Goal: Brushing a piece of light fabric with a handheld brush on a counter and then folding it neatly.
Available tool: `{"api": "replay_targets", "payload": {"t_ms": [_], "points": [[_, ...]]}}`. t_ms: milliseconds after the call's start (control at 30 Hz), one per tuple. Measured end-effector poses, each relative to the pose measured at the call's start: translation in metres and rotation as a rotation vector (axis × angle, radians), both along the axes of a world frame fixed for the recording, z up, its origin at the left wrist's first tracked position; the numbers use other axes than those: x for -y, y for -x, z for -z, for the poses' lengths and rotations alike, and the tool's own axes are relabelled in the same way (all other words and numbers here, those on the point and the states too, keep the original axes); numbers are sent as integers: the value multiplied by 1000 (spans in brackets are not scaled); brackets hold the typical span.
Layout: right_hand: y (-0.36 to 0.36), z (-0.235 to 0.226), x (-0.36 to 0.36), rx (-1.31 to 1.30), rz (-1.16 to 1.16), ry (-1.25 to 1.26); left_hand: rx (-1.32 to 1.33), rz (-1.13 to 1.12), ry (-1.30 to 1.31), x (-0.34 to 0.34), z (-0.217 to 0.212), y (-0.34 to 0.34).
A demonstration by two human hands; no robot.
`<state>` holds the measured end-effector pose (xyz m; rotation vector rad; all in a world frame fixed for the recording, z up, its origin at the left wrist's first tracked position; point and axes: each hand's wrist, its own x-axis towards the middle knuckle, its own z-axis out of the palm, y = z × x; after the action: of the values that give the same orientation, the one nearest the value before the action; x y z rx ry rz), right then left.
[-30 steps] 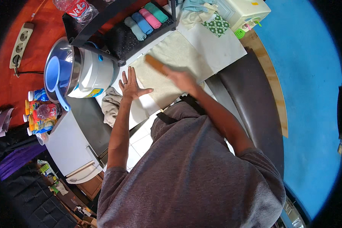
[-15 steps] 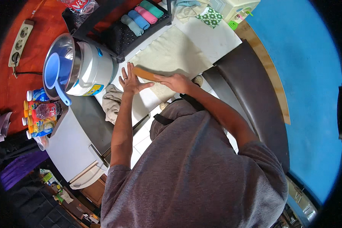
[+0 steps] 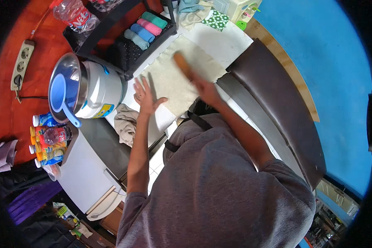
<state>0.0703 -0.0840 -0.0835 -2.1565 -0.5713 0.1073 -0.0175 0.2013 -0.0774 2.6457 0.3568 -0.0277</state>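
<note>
Cream cloth (image 3: 173,93) lies spread flat on a white table (image 3: 234,43), in front of a person in a dark grey shirt. Its near side reaches the table's near edge; along its far side, a narrow white strip separates it from a black rack (image 3: 153,44) holding rolled cloths. To the right, a wider stretch of bare tabletop runs toward a green patterned cloth (image 3: 215,20). The left hand (image 3: 148,101) is at the cloth's left edge, fingers spread wide, gripping nothing. The right hand (image 3: 206,91), blurred, is closed round a brown wooden tool (image 3: 182,65) over the cloth; whether the tool touches it, I cannot tell. A crumpled beige cloth (image 3: 126,124) sits just beside the left forearm.
</note>
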Motion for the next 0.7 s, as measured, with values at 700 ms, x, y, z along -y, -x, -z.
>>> {"api": "replay_targets", "payload": {"t_ms": [700], "points": [[-4,-41,7,-390,-573,42,-570,53,-146,49,-18,-4]]}}
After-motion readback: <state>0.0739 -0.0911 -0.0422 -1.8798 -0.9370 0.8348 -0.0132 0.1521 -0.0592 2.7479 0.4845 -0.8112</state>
